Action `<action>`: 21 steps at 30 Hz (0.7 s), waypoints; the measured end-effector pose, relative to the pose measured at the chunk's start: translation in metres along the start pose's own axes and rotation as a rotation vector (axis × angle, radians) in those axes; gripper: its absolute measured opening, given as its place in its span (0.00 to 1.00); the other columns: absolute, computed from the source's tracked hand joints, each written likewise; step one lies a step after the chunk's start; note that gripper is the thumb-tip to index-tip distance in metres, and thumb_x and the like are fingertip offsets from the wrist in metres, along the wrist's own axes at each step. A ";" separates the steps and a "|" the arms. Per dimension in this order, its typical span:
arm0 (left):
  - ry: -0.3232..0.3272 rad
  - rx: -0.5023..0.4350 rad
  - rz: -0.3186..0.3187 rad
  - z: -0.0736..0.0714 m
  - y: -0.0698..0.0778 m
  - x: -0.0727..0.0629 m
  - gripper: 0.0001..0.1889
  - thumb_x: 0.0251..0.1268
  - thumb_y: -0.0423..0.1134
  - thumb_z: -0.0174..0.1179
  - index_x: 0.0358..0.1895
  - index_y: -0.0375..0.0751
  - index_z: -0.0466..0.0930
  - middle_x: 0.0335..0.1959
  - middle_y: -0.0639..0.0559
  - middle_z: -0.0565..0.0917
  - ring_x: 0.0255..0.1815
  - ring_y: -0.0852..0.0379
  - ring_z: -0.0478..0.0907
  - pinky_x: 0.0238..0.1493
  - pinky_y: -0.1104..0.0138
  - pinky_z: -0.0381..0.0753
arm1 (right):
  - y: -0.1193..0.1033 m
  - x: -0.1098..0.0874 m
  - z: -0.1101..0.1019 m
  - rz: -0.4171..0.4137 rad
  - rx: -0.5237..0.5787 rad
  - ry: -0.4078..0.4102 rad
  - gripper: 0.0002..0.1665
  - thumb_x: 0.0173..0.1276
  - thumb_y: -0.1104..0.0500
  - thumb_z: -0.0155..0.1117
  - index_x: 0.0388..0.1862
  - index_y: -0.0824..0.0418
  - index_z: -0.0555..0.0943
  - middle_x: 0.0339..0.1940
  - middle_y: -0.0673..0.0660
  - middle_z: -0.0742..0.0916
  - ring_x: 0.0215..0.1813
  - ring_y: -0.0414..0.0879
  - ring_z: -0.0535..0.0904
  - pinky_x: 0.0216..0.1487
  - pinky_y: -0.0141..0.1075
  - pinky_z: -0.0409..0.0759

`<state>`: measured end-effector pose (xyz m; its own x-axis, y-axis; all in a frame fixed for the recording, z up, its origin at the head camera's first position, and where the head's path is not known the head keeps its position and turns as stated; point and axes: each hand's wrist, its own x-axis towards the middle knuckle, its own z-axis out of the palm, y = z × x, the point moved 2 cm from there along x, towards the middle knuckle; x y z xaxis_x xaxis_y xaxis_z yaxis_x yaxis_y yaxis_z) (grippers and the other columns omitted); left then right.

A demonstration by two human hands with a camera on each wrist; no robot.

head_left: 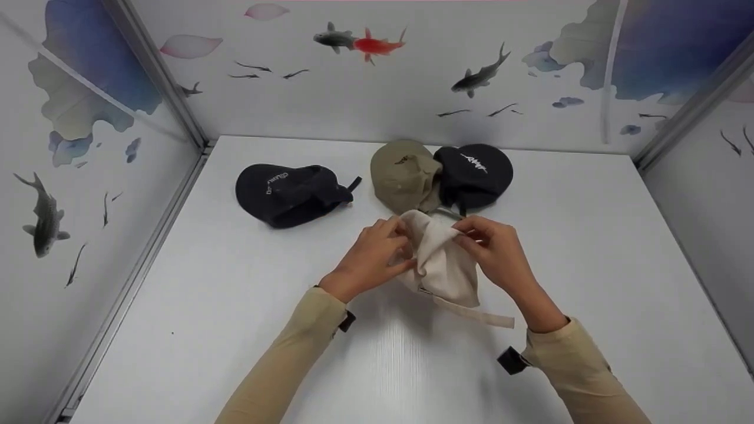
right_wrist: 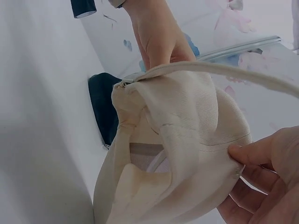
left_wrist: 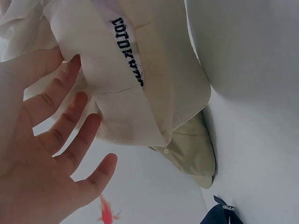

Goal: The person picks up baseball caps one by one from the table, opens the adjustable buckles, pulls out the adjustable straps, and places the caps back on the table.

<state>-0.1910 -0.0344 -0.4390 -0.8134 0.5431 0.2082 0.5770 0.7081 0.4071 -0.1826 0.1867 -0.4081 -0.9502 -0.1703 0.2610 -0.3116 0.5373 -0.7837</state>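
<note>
Tan sleeves (head_left: 288, 359) reach over the white table (head_left: 607, 253), where the left hand (head_left: 374, 253) pinches one side of a cream cap (head_left: 450, 274), the right hand (head_left: 500, 250) the other. Beyond, an olive cap (head_left: 400, 176) touches a black cap (head_left: 477, 176); a navy cap (head_left: 283, 197) lies leftward.

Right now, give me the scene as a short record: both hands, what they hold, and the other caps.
Left hand: pinches the cream cap at its left
Right hand: pinches its right edge
Strap: loose end toward lower right
Olive cap: on the white table, beyond the cream cap
Right dark cap: directly right of the olive cap
Left dark cap: apart from the others
</note>
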 end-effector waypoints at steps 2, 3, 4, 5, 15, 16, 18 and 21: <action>0.012 0.008 0.014 0.000 0.000 0.000 0.10 0.69 0.50 0.63 0.36 0.48 0.84 0.52 0.53 0.75 0.56 0.52 0.73 0.62 0.52 0.73 | 0.001 0.000 0.000 0.001 0.001 0.003 0.07 0.65 0.71 0.67 0.39 0.64 0.87 0.41 0.60 0.90 0.45 0.53 0.88 0.41 0.20 0.79; 0.020 0.006 0.022 0.000 0.000 0.000 0.10 0.69 0.49 0.63 0.36 0.47 0.84 0.51 0.53 0.75 0.55 0.53 0.73 0.61 0.53 0.74 | 0.002 0.000 0.000 0.001 0.003 0.005 0.07 0.65 0.71 0.67 0.39 0.63 0.87 0.41 0.60 0.90 0.45 0.53 0.88 0.41 0.20 0.79; 0.032 -0.002 0.032 -0.001 0.000 -0.001 0.10 0.69 0.48 0.63 0.36 0.47 0.84 0.50 0.53 0.76 0.54 0.53 0.73 0.60 0.54 0.74 | 0.002 0.000 -0.001 0.002 0.004 0.008 0.07 0.65 0.71 0.67 0.40 0.63 0.87 0.41 0.60 0.90 0.44 0.52 0.88 0.41 0.20 0.80; 0.043 -0.016 0.041 -0.001 0.000 -0.001 0.09 0.69 0.47 0.63 0.36 0.46 0.84 0.50 0.52 0.76 0.53 0.53 0.74 0.59 0.55 0.75 | 0.002 0.000 -0.001 0.003 0.008 0.010 0.07 0.65 0.70 0.67 0.40 0.63 0.87 0.40 0.60 0.90 0.44 0.52 0.88 0.41 0.21 0.80; 0.035 -0.257 0.063 -0.007 -0.002 -0.002 0.06 0.72 0.41 0.60 0.37 0.44 0.76 0.61 0.52 0.77 0.64 0.55 0.76 0.63 0.61 0.77 | 0.004 0.000 -0.007 0.024 0.020 0.034 0.06 0.66 0.68 0.67 0.41 0.63 0.87 0.39 0.60 0.90 0.42 0.45 0.87 0.41 0.19 0.79; 0.028 -0.285 0.056 -0.008 -0.002 -0.002 0.07 0.73 0.42 0.60 0.37 0.44 0.76 0.61 0.52 0.78 0.64 0.55 0.76 0.64 0.60 0.77 | 0.005 0.000 -0.008 0.028 0.022 0.036 0.07 0.67 0.68 0.67 0.42 0.63 0.87 0.39 0.61 0.90 0.41 0.43 0.87 0.42 0.19 0.79; 0.010 -0.358 0.043 -0.010 -0.001 -0.002 0.07 0.74 0.42 0.58 0.37 0.43 0.76 0.60 0.52 0.79 0.63 0.54 0.77 0.64 0.58 0.78 | 0.005 0.000 -0.009 0.035 0.027 0.043 0.07 0.67 0.67 0.67 0.42 0.63 0.87 0.39 0.61 0.90 0.40 0.39 0.85 0.42 0.19 0.79; -0.014 -0.476 0.012 -0.011 -0.002 -0.002 0.08 0.75 0.42 0.57 0.38 0.41 0.76 0.57 0.50 0.82 0.61 0.53 0.79 0.63 0.58 0.79 | 0.006 0.000 -0.010 0.041 0.036 0.053 0.07 0.67 0.68 0.67 0.43 0.64 0.87 0.39 0.61 0.89 0.39 0.33 0.83 0.42 0.19 0.79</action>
<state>-0.1909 -0.0417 -0.4304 -0.8038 0.5586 0.2045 0.4859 0.4182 0.7675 -0.1843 0.1982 -0.4066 -0.9607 -0.1041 0.2575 -0.2737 0.5129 -0.8137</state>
